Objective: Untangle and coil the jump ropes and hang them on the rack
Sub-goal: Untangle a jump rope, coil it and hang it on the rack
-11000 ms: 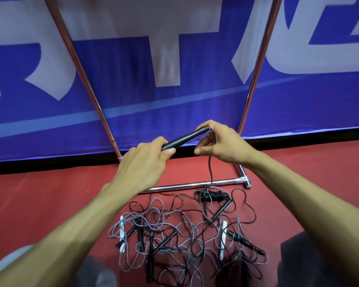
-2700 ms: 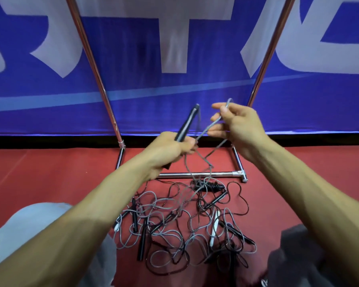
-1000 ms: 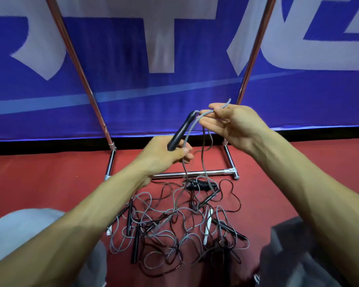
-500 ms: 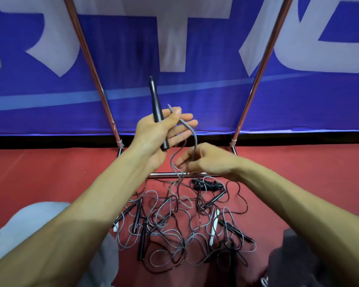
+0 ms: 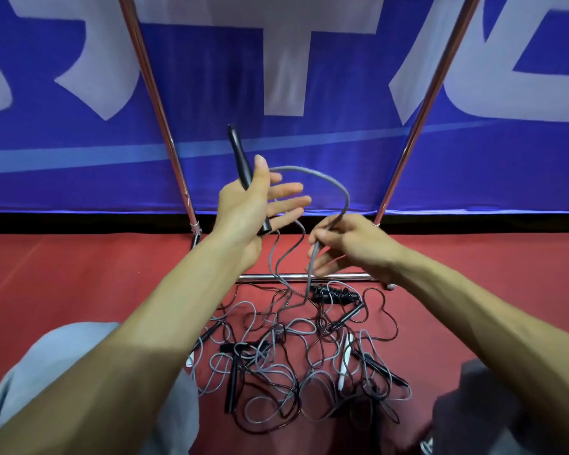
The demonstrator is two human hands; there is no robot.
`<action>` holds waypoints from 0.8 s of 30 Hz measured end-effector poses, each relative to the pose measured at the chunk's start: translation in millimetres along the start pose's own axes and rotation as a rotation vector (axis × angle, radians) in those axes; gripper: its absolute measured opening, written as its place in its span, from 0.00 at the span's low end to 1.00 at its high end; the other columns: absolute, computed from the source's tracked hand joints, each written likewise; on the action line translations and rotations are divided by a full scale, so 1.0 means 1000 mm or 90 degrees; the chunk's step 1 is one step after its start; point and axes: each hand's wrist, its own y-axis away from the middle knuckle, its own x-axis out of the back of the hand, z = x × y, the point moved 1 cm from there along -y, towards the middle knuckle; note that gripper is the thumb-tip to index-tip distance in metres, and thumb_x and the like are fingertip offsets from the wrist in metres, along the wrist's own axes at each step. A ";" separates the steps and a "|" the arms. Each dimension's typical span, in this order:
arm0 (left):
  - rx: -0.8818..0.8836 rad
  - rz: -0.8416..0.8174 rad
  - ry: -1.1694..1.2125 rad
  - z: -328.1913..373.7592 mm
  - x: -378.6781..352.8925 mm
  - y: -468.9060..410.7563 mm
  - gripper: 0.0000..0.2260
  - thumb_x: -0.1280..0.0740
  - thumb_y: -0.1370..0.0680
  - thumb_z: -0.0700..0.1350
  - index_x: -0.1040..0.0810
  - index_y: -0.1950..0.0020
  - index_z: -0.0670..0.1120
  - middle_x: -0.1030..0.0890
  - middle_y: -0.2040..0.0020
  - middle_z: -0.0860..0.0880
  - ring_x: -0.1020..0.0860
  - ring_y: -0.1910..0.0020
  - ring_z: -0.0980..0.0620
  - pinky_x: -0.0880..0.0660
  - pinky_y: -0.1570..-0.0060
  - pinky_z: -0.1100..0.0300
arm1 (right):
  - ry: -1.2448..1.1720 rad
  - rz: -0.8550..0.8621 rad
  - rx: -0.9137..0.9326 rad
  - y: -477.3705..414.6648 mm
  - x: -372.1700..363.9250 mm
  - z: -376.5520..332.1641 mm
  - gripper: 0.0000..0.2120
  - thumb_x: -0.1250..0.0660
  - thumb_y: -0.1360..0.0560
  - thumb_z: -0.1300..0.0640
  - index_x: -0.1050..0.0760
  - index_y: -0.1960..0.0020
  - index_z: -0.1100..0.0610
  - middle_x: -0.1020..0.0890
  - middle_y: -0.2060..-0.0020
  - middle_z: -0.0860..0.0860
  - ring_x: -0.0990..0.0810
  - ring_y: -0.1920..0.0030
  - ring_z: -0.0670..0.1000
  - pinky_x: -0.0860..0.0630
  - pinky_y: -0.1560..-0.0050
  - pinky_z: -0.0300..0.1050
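Note:
My left hand (image 5: 247, 205) holds a black jump-rope handle (image 5: 240, 157) upright, pinned by the thumb against the palm, with its fingers stretched out. A grey rope (image 5: 329, 183) arcs from that hand over to my right hand (image 5: 345, 244), which pinches it and lets it drop to the floor. A tangle of grey and black jump ropes (image 5: 293, 356) with several black and white handles lies on the red floor below both hands. The chrome rack (image 5: 303, 276) stands just behind the pile, with its base bar and two slanted poles in view.
A blue banner (image 5: 342, 142) with white lettering closes off the space behind the rack. One small coiled black rope (image 5: 334, 294) lies by the base bar. My knees (image 5: 46, 372) frame the pile at lower left and lower right. Red floor spreads to both sides.
My right hand has lifted slightly and moved right, drawing the grey rope into a wider loop. My left hand keeps the handle upright and has moved a little toward the right.

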 end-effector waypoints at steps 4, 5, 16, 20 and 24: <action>-0.007 -0.029 -0.156 -0.008 -0.004 0.003 0.18 0.41 0.19 0.57 0.28 0.52 0.42 0.16 0.61 0.43 0.16 0.64 0.46 0.17 0.62 0.53 | -0.146 0.083 0.041 0.005 0.021 -0.022 0.11 0.44 0.18 0.63 0.27 0.56 0.62 0.21 0.67 0.57 0.18 0.66 0.57 0.18 0.66 0.50; -0.015 -0.046 -0.205 -0.012 -0.005 0.003 0.17 0.41 0.19 0.57 0.26 0.53 0.42 0.16 0.61 0.44 0.15 0.62 0.47 0.17 0.60 0.54 | -0.183 0.107 0.050 0.005 0.027 -0.025 0.11 0.44 0.18 0.63 0.28 0.57 0.62 0.21 0.66 0.58 0.18 0.66 0.57 0.18 0.65 0.50; -0.082 -0.223 -0.541 -0.054 -0.018 0.001 0.04 0.33 0.22 0.40 0.20 0.53 0.48 0.15 0.59 0.48 0.17 0.54 0.43 0.18 0.52 0.50 | -0.375 0.189 0.033 -0.001 0.052 -0.025 0.09 0.44 0.18 0.64 0.28 0.53 0.65 0.22 0.62 0.62 0.17 0.65 0.58 0.18 0.65 0.48; -0.067 -0.123 -0.390 -0.049 -0.021 0.003 0.05 0.34 0.21 0.37 0.20 0.53 0.45 0.15 0.60 0.47 0.15 0.59 0.51 0.19 0.58 0.60 | -0.419 0.156 0.045 -0.001 0.052 -0.023 0.09 0.39 0.19 0.59 0.27 0.51 0.66 0.20 0.58 0.62 0.16 0.61 0.58 0.17 0.57 0.47; -0.066 -0.056 -0.210 -0.033 -0.022 0.002 0.03 0.32 0.22 0.37 0.21 0.53 0.44 0.15 0.60 0.46 0.15 0.60 0.50 0.19 0.62 0.62 | -0.324 0.099 -0.011 0.001 0.038 -0.019 0.08 0.43 0.22 0.69 0.26 0.46 0.66 0.18 0.53 0.62 0.16 0.57 0.58 0.18 0.52 0.46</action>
